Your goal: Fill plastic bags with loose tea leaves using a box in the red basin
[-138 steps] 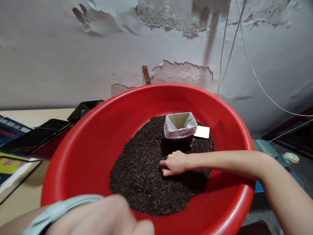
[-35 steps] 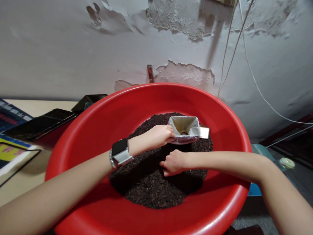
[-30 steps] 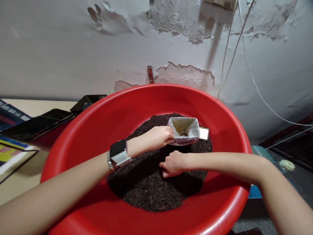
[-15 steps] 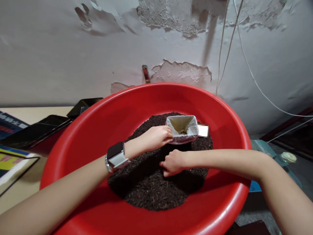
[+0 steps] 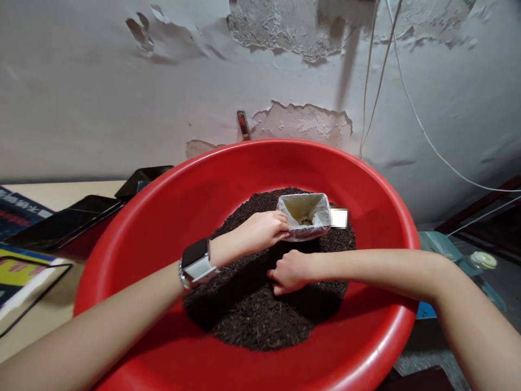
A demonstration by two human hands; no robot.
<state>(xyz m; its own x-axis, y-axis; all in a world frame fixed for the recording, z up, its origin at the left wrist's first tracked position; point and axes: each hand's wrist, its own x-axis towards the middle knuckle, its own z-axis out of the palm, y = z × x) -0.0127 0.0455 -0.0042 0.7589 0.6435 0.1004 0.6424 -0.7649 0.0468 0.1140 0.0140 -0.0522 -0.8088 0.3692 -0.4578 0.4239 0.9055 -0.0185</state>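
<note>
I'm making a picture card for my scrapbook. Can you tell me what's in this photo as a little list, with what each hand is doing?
place: big red basin by a peeling wall
inside: pile of dark grains
container: small bag-lined box, standing on the pile
left hand: pinching the box's rim; watch on the wrist
right hand: curled, resting on the grains
beside basin: books on a table

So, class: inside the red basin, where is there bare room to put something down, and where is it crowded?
Bare red floor lies along the basin's near and left walls, around the dark grain heap. The middle is crowded: left hand at the lined container, right hand on the heap.
</note>
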